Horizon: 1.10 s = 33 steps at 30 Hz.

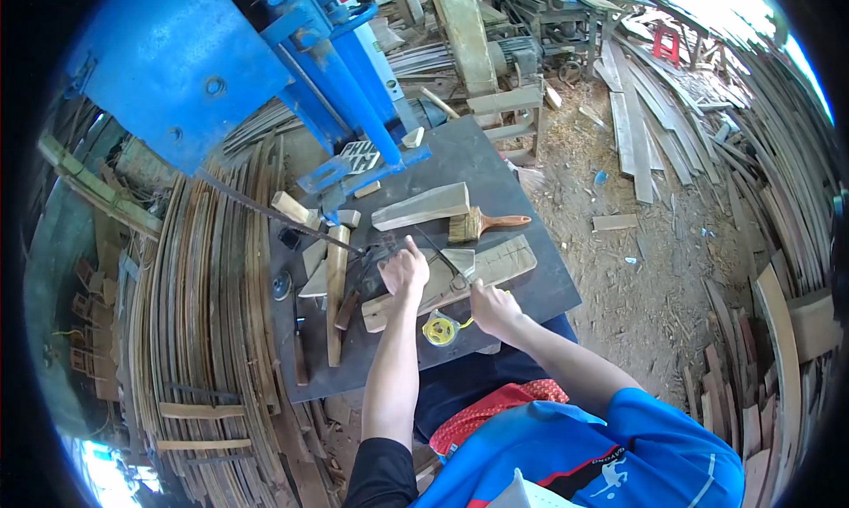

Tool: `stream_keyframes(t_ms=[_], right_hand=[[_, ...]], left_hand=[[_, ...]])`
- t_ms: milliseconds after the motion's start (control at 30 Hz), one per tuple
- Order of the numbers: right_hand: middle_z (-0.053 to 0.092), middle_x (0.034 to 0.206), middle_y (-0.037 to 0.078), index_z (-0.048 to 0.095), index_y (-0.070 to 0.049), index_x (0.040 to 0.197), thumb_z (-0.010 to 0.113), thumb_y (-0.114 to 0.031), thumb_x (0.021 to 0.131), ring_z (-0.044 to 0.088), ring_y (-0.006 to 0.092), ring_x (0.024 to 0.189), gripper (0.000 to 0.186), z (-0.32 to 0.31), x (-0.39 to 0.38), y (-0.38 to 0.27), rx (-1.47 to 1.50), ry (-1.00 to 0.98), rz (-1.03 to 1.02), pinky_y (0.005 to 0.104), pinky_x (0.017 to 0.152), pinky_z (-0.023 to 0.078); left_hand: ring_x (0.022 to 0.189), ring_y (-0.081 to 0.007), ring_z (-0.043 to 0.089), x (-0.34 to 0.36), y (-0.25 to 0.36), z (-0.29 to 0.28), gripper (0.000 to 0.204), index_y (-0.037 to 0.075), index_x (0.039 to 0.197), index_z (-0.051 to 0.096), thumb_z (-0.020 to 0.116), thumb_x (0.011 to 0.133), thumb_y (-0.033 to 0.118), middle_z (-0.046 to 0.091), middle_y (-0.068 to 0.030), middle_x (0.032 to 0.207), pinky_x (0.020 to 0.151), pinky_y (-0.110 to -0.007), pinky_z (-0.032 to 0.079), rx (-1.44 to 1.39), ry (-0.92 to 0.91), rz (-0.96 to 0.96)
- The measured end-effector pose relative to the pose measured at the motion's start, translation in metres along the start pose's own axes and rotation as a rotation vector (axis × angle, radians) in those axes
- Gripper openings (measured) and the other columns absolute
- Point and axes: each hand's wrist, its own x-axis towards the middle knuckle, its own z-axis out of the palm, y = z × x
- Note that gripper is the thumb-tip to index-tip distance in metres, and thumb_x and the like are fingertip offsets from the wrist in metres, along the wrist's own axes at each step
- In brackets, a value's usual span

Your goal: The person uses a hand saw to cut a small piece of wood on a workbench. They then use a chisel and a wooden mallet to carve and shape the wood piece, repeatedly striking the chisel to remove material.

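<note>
The left hand (404, 271) is reached forward over the table, with its forearm almost straight, and one digit points upward and away from the body; the other fingers are partly hidden, so I cannot tell if they pinch something. It is just beside the lower end of a dark metal strip (283, 214), which comes down at a slant from the blue machine (177, 66). The right hand (497, 311) comes in from the right side with a bent elbow, and its fingers are folded around the near end of a slender dark tool (439, 254). This tool lies slantwise between the two hands, above a marked wooden block (515, 260). The table (553, 289) has a dark flat top, and on it are also a brush (485, 222) with a wooden handle, beyond the block, and a yellow tape measure (439, 328) near the body. Long planks (195, 305) stand at the left, wood scraps are scattered over the dusty floor (610, 265), and a red stool (667, 45) is far behind.
</note>
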Motion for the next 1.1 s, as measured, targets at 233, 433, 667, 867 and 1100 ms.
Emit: stream_keyframes(t_ms=[233,433,667,867,1100], right_hand=[[0.067,0.073,0.024,0.049,0.006,0.104,0.045,-0.017,0.097,0.069,0.0396,0.071,0.024,-0.010,-0.027,-0.005,-0.001,-0.017,0.041,0.0488,0.062,0.056],[0.068,0.077,0.025,0.050,0.007,0.106,0.046,-0.016,0.096,0.070,0.0397,0.074,0.025,-0.004,-0.011,0.000,-0.015,0.033,0.033,0.0477,0.064,0.056],[0.067,0.078,0.025,0.050,0.006,0.102,0.051,-0.011,0.088,0.069,0.0411,0.075,0.022,-0.017,-0.039,0.008,0.024,0.016,0.043,0.0490,0.065,0.056],[0.067,0.079,0.025,0.051,0.006,0.100,0.051,-0.008,0.086,0.069,0.0410,0.075,0.020,-0.018,-0.041,0.011,0.018,0.020,0.006,0.0491,0.064,0.056],[0.068,0.081,0.027,0.051,0.006,0.104,0.050,-0.009,0.089,0.070,0.0400,0.077,0.021,-0.016,-0.024,0.000,0.014,-0.001,0.009,0.0488,0.066,0.057]], left_hand=[[0.092,-0.0324,0.070,-0.005,0.010,0.010,0.072,-0.001,0.083,0.073,0.018,0.104,0.040,0.072,-0.0223,0.088,0.105,-0.045,0.036,-0.005,0.017,0.066],[0.093,-0.0308,0.070,-0.004,0.011,0.008,0.072,0.001,0.085,0.074,0.018,0.104,0.041,0.072,-0.0206,0.090,0.104,-0.045,0.037,-0.038,0.040,-0.019],[0.096,-0.0304,0.070,0.007,0.006,0.012,0.072,0.001,0.088,0.074,0.017,0.104,0.043,0.072,-0.0197,0.093,0.104,-0.046,0.038,-0.082,0.043,-0.092],[0.096,-0.0311,0.070,0.010,0.007,0.017,0.073,0.001,0.090,0.074,0.017,0.104,0.045,0.072,-0.0197,0.095,0.103,-0.045,0.038,-0.032,0.014,-0.048],[0.103,-0.0326,0.067,0.027,-0.014,0.021,0.072,0.001,0.093,0.074,0.018,0.103,0.046,0.071,-0.0206,0.101,0.097,-0.045,0.045,-0.028,0.129,-0.083]])
